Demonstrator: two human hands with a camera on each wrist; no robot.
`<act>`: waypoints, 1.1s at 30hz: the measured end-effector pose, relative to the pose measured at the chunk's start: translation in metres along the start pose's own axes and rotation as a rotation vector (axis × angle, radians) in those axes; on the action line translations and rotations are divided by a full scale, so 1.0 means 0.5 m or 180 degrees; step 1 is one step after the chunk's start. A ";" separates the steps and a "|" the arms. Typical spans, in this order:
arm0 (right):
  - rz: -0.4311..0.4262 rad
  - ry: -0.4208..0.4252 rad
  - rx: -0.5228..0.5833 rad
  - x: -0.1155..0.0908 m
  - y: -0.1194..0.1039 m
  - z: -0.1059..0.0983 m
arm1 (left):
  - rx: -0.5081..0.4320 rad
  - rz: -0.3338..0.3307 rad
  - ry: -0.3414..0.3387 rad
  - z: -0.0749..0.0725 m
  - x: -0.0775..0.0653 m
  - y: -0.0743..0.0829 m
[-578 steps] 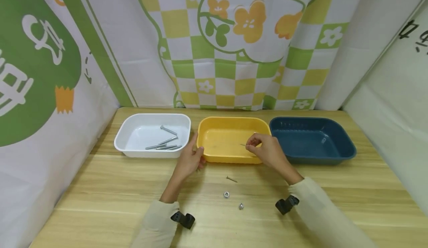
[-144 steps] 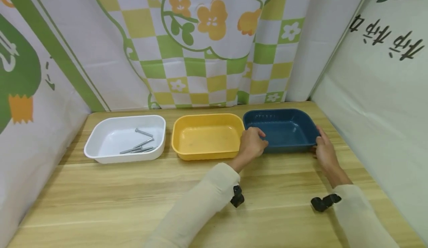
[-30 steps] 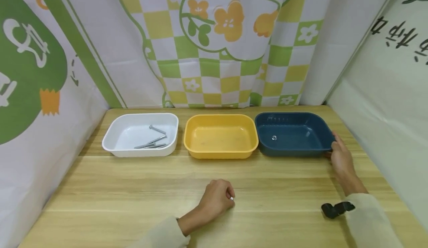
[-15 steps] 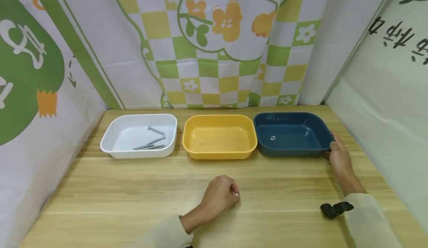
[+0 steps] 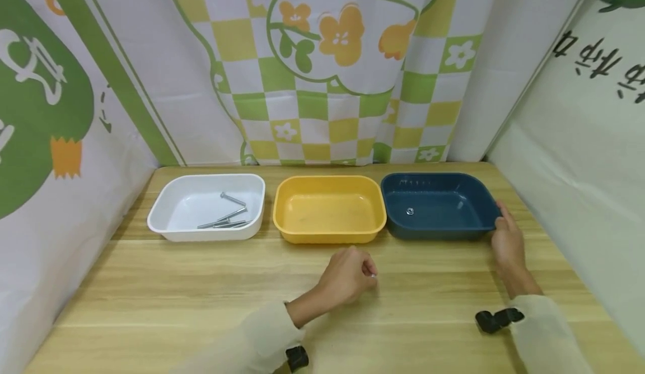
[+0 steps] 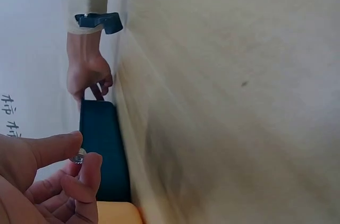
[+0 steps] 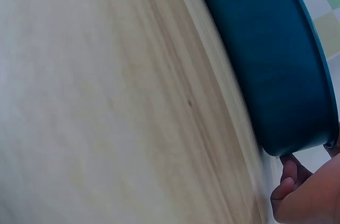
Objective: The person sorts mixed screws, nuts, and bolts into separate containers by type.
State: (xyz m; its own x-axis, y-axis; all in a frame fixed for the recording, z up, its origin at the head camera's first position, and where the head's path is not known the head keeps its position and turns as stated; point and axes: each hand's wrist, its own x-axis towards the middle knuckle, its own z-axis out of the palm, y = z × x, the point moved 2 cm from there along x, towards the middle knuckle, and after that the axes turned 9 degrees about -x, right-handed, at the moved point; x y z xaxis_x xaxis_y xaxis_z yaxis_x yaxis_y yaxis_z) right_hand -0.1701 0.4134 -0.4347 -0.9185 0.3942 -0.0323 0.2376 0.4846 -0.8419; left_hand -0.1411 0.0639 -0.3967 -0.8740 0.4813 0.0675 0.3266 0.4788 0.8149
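Note:
Between thumb and index finger my left hand [image 5: 349,276] pinches a small shiny metal nut [image 6: 78,156], held over the table in front of the yellow tray [image 5: 330,237]. My right hand [image 5: 508,244] grips the right end of the dark blue tray [image 5: 438,233], thumb at the rim and fingers lower on the outside, as the right wrist view shows. A single nut [image 5: 410,211] lies on the blue tray's floor, toward its left side. Faint marks on the yellow tray's floor are too indistinct to identify.
A white tray [image 5: 201,235] at the left holds several silver bolts [image 5: 233,199]. All three trays stand in a row along the back of the wooden table [image 5: 201,295]. A patterned curtain [image 5: 312,99] hangs behind them.
My left hand has moved right and toward the trays with the pinched nut. The right hand stays on the blue tray. The screw and nuts seen earlier on the table are off it.

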 end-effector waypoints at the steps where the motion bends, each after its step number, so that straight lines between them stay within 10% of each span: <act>1: 0.0004 0.0000 -0.0008 -0.001 -0.001 0.000 | -0.0006 0.0029 -0.0001 -0.001 0.006 0.005; 14: 0.0012 -0.0021 -0.0003 0.001 -0.003 0.013 | -0.0292 0.0003 0.0139 -0.035 0.103 0.051; 33: -0.0043 0.0110 -0.0089 0.003 0.001 0.001 | 0.0296 0.0089 0.0117 0.036 0.232 0.100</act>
State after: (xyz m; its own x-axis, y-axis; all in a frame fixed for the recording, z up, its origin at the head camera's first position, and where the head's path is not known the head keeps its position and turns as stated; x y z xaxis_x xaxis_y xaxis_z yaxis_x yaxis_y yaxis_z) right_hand -0.1716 0.4138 -0.4358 -0.9103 0.4139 -0.0021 0.2344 0.5115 -0.8267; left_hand -0.2195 0.1567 -0.3585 -0.8761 0.4689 0.1121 0.3816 0.5325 0.7555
